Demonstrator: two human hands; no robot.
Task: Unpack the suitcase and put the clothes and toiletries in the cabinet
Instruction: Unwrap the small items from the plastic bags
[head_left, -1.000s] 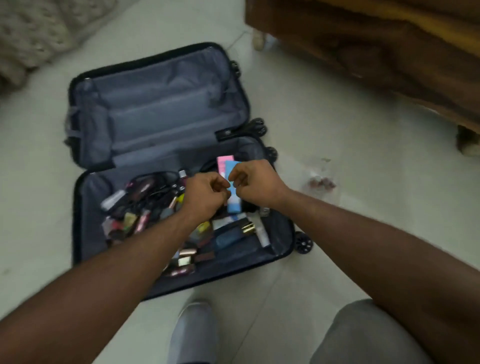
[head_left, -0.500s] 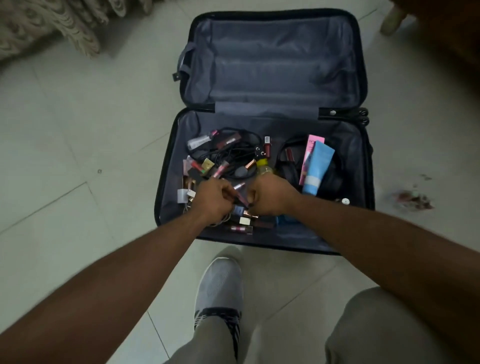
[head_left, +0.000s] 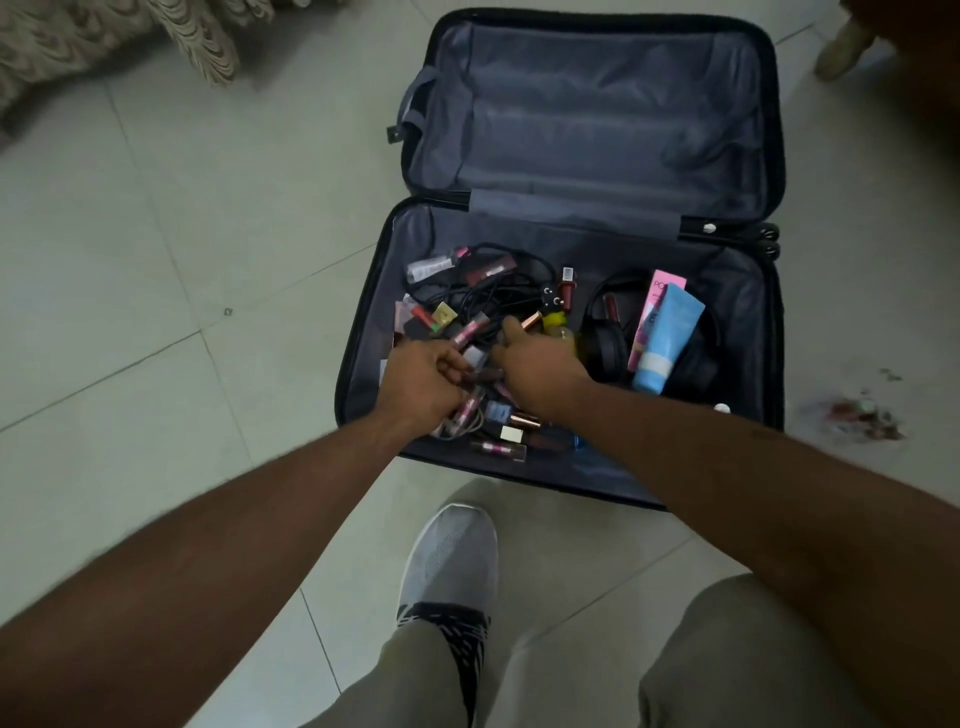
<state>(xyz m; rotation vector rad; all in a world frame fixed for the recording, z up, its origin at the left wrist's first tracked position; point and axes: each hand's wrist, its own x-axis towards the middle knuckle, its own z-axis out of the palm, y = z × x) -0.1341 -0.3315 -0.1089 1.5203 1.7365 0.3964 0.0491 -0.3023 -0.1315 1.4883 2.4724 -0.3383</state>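
Pale tiled floor (head_left: 156, 270), fringed fabric (head_left: 104, 41) at upper left; the suitcase (head_left: 597, 119) lies open on it, toiletries (head_left: 498, 322) heaped inside. Since half a second ago the fists have parted: left hand (head_left: 423, 382) grips small tubes, right hand (head_left: 535, 364) reaches, fingers loosely extended

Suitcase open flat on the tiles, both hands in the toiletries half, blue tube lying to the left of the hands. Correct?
Not quite. In the head view the blue tube lies to the right of the hands, beside the pink box, not to the left. The rest holds: the suitcase is open flat on the tiles, and the left hand and right hand are both in the toiletries half.
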